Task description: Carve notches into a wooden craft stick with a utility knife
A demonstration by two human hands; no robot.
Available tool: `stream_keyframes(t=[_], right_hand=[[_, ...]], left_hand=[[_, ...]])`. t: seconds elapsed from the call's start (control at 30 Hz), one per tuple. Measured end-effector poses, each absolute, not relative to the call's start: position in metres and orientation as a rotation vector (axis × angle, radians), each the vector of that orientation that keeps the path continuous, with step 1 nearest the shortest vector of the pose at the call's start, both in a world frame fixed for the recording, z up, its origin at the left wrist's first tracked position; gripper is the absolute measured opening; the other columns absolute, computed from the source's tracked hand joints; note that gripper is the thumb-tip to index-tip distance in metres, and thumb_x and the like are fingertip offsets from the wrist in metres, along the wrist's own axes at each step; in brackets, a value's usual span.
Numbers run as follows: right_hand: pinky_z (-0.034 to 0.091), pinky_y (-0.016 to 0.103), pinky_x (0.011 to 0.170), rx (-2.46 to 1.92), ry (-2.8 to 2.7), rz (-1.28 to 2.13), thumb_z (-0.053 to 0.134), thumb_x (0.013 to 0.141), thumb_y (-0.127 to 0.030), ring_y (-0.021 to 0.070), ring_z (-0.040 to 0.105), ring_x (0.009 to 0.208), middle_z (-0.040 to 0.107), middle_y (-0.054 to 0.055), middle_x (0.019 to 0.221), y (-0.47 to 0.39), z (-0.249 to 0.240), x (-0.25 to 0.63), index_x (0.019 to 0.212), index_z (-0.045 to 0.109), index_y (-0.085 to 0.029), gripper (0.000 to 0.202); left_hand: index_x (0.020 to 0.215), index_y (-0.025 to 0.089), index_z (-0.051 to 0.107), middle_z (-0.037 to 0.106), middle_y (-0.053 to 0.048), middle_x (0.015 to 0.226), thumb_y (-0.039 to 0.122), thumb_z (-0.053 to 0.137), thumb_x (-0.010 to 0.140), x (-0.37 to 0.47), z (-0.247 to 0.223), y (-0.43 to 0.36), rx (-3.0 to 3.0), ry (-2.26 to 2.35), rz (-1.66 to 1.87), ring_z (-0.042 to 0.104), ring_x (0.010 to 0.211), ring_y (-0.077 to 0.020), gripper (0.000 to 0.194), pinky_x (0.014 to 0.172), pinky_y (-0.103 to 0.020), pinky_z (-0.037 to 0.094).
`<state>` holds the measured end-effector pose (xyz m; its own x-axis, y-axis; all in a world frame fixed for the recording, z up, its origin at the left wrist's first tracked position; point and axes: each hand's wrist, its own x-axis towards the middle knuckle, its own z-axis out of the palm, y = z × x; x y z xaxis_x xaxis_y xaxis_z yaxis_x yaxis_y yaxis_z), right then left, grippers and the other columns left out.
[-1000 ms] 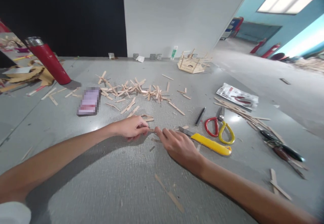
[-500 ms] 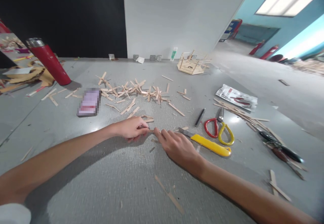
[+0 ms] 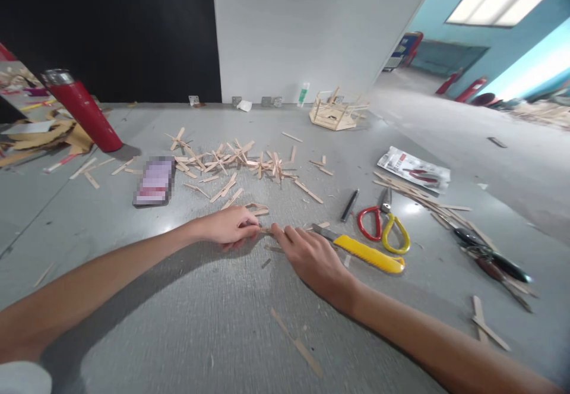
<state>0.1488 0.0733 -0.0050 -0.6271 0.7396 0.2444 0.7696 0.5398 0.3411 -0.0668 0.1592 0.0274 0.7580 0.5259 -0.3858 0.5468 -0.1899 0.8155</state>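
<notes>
My left hand (image 3: pixel 231 226) is closed in a pinch on one end of a thin wooden stick (image 3: pixel 265 230), low over the grey table. My right hand (image 3: pixel 312 257) has its fingers bent down on the other end of that stick; its grip is partly hidden beneath the palm. Just right of the right hand lies a yellow utility knife (image 3: pixel 369 254), its blade end near the knuckles. Scissors (image 3: pixel 383 227) with one red and one yellow handle rest beyond the knife, beside a black pen (image 3: pixel 350 205).
Loose wooden sticks (image 3: pixel 236 159) lie scattered ahead. A phone (image 3: pixel 155 180) and a red flask (image 3: pixel 86 112) are at left. A small stick-built frame (image 3: pixel 336 113) stands at the back. Black-handled pliers (image 3: pixel 490 257) and a white packet (image 3: pixel 414 169) lie at right.
The view has shifted very slightly. Both hands stay in nearly the same place on the stick; nothing else has visibly moved.
</notes>
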Motion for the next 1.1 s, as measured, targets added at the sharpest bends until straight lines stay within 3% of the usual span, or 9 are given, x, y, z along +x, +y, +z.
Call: stream_keyframes(t=[0.17,0.37,0.6,0.83,1.1], right_hand=[[0.041,0.029,0.063,-1.281,-2.54,-0.655,0.049,0.098,-0.013,0.0159,0.059,0.072,0.064,0.004,0.081,0.078,-0.011,0.153,0.125,0.056,-0.007,0.028],[0.039,0.031,0.064,-1.219,-2.548,-0.682,0.051,0.093,-0.005,0.0171,0.057,0.071,0.062,0.004,0.081,0.076,-0.009,0.152,0.121,0.058,-0.006,0.029],[0.032,0.029,0.059,-1.355,-2.595,-0.547,0.05,0.095,-0.007,0.0148,0.058,0.064,0.061,0.0,0.073,0.074,-0.01,0.151,0.094,0.058,-0.017,0.013],[0.034,0.033,0.062,-1.173,-2.629,-0.856,0.048,0.092,-0.004,0.0174,0.053,0.065,0.058,0.003,0.076,0.071,-0.004,0.15,0.106,0.06,-0.009,0.019],[0.035,0.033,0.063,-1.129,-2.584,-0.917,0.047,0.095,-0.004,0.0169,0.052,0.069,0.059,0.004,0.078,0.069,-0.003,0.147,0.115,0.06,-0.007,0.024]], left_hand=[[0.077,0.017,0.056,0.056,0.0,0.052,0.047,0.047,0.098,-0.065,0.03,0.159,1.822,0.832,-0.01,0.047,0.034,-0.0094,0.038,0.039,-0.021,0.033],[0.072,0.018,0.052,0.053,0.0,0.051,0.045,0.045,0.098,-0.064,0.028,0.159,1.822,0.823,-0.011,0.046,0.034,-0.0094,0.039,0.038,-0.02,0.032],[0.07,0.018,0.055,0.049,0.002,0.046,0.043,0.05,0.095,-0.063,0.021,0.157,1.855,0.859,0.03,0.044,0.033,-0.0098,0.036,0.042,-0.023,0.031],[0.071,0.018,0.053,0.048,0.003,0.044,0.042,0.049,0.095,-0.063,0.019,0.159,1.854,0.855,0.031,0.044,0.032,-0.01,0.034,0.041,-0.022,0.029],[0.068,0.018,0.053,0.045,0.005,0.041,0.043,0.052,0.094,-0.063,0.022,0.159,1.849,0.843,0.036,0.039,0.031,-0.0095,0.035,0.043,-0.023,0.029]])
